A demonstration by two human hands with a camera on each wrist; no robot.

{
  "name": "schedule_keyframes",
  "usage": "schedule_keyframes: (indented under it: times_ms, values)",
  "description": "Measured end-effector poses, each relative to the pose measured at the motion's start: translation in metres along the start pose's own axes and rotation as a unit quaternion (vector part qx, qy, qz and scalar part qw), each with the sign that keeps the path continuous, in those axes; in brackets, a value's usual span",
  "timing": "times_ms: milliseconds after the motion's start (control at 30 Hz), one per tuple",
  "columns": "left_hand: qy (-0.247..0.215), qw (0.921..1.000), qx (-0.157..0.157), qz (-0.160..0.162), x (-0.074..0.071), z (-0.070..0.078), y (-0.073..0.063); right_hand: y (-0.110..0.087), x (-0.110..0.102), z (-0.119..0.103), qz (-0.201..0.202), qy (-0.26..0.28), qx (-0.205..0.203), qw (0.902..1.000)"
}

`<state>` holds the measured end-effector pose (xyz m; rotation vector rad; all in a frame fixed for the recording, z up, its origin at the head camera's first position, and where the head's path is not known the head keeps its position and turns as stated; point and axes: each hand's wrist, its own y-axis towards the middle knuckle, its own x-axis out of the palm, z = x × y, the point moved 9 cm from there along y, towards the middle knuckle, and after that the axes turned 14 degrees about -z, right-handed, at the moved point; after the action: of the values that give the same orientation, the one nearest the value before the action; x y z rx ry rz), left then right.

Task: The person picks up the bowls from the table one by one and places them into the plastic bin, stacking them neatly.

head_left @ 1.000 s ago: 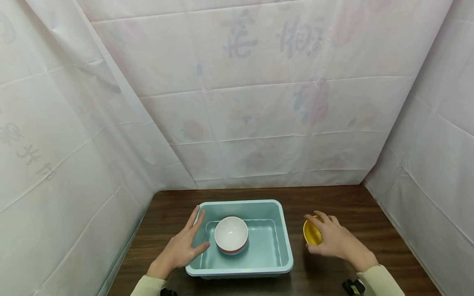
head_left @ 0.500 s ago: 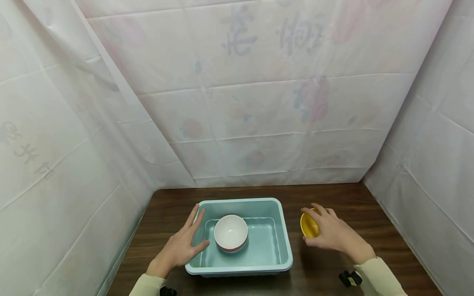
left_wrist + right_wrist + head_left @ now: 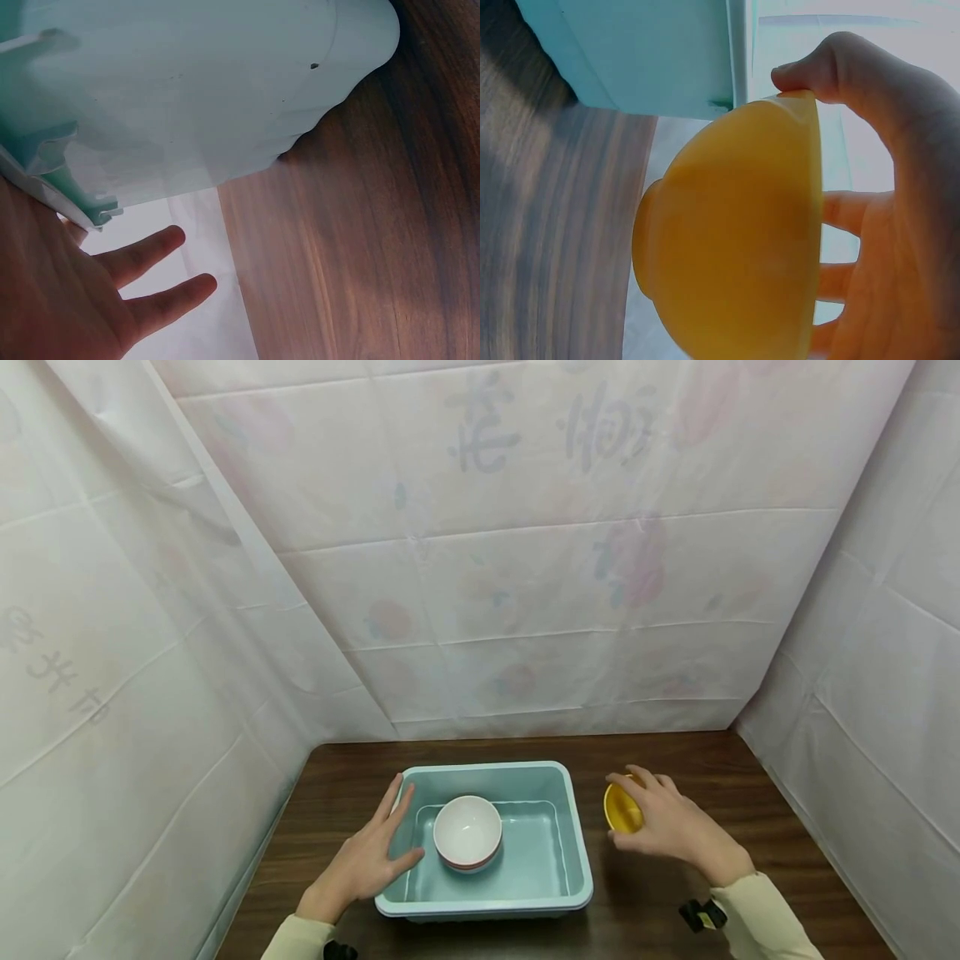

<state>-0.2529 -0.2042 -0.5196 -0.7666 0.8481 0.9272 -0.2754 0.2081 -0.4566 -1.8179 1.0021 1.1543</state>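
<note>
My right hand (image 3: 671,822) pinches the rim of a yellow bowl (image 3: 622,810) between thumb and fingers, to the right of a light-blue plastic basin (image 3: 525,907). In the right wrist view, the bowl's rounded outside (image 3: 735,232) and foot face the table; it looks raised above the wood. My left hand (image 3: 365,860) rests at the basin's left rim with straight, spread fingers. The left wrist view shows its fingers (image 3: 169,304) beside the basin's outer wall (image 3: 202,90). Inside the basin sits a white-lined bowl (image 3: 467,831), apparently stacked on another bowl whose lower part is mostly hidden.
The dark wooden table (image 3: 360,756) extends around the basin. Pale printed sheets (image 3: 525,610) hang behind the table and along both sides. A black strap piece (image 3: 702,916) shows at the right sleeve cuff.
My right hand has moved slightly away from me and to the left, carrying the yellow bowl with it. The left hand, basin and white-lined bowl stay in place.
</note>
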Motion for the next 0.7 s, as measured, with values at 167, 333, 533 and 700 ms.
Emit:
schedule_keyframes:
  times_ms: [167, 333, 533, 700]
  values:
    - [0.002, 1.0000, -0.001, 0.000, 0.000, 0.001, 0.000, 0.003, -0.002, -0.002, 0.002, 0.001, -0.004, 1.0000]
    - [0.000, 1.0000, -0.002, -0.001, 0.000, 0.001, -0.001, 0.007, -0.003, -0.005, 0.003, 0.006, -0.009, 0.9999]
    - [0.001, 1.0000, -0.003, 0.000, 0.000, 0.000, -0.001, 0.011, -0.005, -0.011, 0.011, 0.006, -0.016, 0.9998]
    - [0.002, 1.0000, -0.003, 0.001, 0.000, 0.000, 0.000, 0.015, -0.006, -0.020, 0.006, 0.004, -0.029, 0.9996]
